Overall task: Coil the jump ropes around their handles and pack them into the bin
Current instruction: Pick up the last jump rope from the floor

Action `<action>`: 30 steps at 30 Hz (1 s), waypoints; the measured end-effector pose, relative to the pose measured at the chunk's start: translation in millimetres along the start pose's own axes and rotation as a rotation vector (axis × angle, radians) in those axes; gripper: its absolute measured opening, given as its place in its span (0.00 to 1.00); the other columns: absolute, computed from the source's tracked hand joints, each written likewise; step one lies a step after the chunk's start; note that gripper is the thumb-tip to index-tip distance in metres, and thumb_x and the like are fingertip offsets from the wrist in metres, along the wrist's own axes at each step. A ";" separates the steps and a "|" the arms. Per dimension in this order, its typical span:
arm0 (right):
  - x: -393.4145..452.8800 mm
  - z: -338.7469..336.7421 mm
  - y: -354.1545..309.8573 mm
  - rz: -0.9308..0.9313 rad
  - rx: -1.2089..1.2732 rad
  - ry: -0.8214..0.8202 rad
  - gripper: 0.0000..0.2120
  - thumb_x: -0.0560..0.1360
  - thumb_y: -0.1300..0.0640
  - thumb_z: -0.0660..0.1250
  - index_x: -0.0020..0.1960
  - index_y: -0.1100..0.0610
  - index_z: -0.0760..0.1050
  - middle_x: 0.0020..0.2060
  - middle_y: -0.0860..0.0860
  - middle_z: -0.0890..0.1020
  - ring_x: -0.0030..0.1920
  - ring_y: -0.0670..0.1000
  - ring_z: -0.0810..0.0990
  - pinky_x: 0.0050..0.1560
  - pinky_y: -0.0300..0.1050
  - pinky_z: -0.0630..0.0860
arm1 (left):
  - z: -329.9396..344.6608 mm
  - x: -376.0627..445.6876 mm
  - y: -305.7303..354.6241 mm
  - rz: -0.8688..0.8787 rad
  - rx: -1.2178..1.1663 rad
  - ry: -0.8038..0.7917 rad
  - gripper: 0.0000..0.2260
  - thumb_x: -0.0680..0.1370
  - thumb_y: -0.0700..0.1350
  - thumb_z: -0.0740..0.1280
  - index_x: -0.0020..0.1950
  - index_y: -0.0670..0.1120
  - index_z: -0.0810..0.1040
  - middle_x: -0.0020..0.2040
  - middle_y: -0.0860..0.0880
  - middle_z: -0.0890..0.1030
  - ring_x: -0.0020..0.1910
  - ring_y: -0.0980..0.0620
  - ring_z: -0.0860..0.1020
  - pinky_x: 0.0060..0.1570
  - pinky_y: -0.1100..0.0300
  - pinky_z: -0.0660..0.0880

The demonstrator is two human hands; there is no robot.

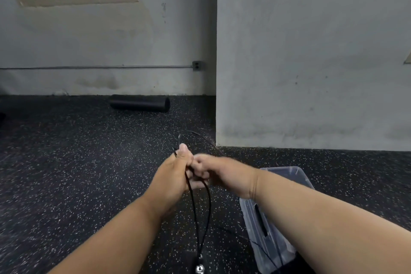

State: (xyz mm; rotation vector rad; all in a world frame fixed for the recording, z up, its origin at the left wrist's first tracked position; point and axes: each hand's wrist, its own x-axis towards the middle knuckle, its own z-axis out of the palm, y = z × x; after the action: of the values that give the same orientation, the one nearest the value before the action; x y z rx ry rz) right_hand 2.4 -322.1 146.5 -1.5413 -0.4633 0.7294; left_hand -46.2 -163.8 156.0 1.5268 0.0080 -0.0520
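My left hand (175, 176) grips the thin black jump rope (195, 211) in front of me, thumb up, with a short end of it sticking out above the thumb. My right hand (213, 173) is curled against the left and pinches the same rope; it is blurred. A loop of rope hangs down from both hands to a shiny metal end (199, 268) near the bottom edge. The handles are hidden inside my hands. The clear plastic bin (266, 238) stands on the floor under my right forearm, with a dark rope and handle inside.
The floor is black speckled rubber. A black foam roller (140, 103) lies by the far wall. A white wall corner (216, 118) juts out just beyond my hands, with a stretch of rope (204, 140) on the floor beside it.
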 end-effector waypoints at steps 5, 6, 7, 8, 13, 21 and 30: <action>-2.7 26.6 35.5 0.157 -0.009 -0.209 0.17 0.82 0.40 0.59 0.59 0.47 0.82 0.62 0.55 0.84 0.60 0.51 0.78 0.54 0.47 0.69 | -9.5 4.0 10.9 -0.022 -0.197 0.085 0.24 0.83 0.64 0.56 0.40 0.48 0.75 0.36 0.46 0.78 0.39 0.46 0.80 0.46 0.45 0.80; -0.9 30.2 41.6 0.155 -0.103 -0.223 0.18 0.83 0.41 0.58 0.59 0.49 0.82 0.62 0.55 0.84 0.60 0.51 0.79 0.60 0.49 0.69 | -12.8 6.2 14.1 -0.010 -0.229 0.115 0.22 0.84 0.62 0.54 0.43 0.47 0.73 0.36 0.47 0.78 0.40 0.46 0.82 0.46 0.45 0.83; 1.9 33.5 48.4 0.163 -0.200 -0.222 0.19 0.84 0.42 0.58 0.59 0.51 0.82 0.62 0.55 0.85 0.60 0.53 0.81 0.67 0.50 0.69 | -18.0 9.5 16.5 0.005 -0.256 0.132 0.21 0.85 0.61 0.54 0.44 0.47 0.71 0.36 0.47 0.78 0.41 0.47 0.83 0.46 0.45 0.84; 4.5 35.3 53.9 0.176 -0.295 -0.199 0.20 0.85 0.42 0.58 0.58 0.53 0.83 0.61 0.53 0.85 0.62 0.54 0.81 0.72 0.51 0.68 | -23.4 12.1 19.9 0.017 -0.283 0.147 0.21 0.85 0.61 0.54 0.44 0.47 0.70 0.36 0.47 0.77 0.41 0.47 0.83 0.46 0.45 0.84; 10.3 23.0 59.5 0.219 -0.541 -0.076 0.18 0.86 0.44 0.56 0.56 0.52 0.81 0.53 0.44 0.85 0.54 0.46 0.81 0.65 0.48 0.74 | -59.0 22.0 28.1 0.046 -0.407 0.281 0.20 0.87 0.59 0.53 0.42 0.48 0.69 0.35 0.47 0.77 0.41 0.47 0.83 0.54 0.44 0.83; 18.0 3.0 60.8 0.283 -0.587 -0.092 0.15 0.84 0.44 0.63 0.54 0.52 0.83 0.48 0.45 0.87 0.39 0.41 0.75 0.45 0.42 0.69 | -100.3 26.9 35.0 -0.020 -0.584 0.451 0.21 0.88 0.59 0.53 0.40 0.50 0.70 0.32 0.52 0.69 0.31 0.54 0.74 0.47 0.54 0.81; 16.9 -5.6 68.5 0.312 -0.506 -0.170 0.12 0.83 0.48 0.65 0.57 0.54 0.82 0.55 0.45 0.87 0.57 0.46 0.82 0.67 0.49 0.74 | -131.2 36.1 31.3 -0.034 -0.763 0.615 0.21 0.89 0.56 0.53 0.39 0.49 0.68 0.29 0.54 0.65 0.25 0.56 0.65 0.39 0.61 0.73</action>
State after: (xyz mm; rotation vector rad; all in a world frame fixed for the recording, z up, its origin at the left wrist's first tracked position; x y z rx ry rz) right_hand 9.3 -322.4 76.1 -2.0637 -0.5691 1.0450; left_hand -5.4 -32.4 180.0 0.7313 0.4912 0.3592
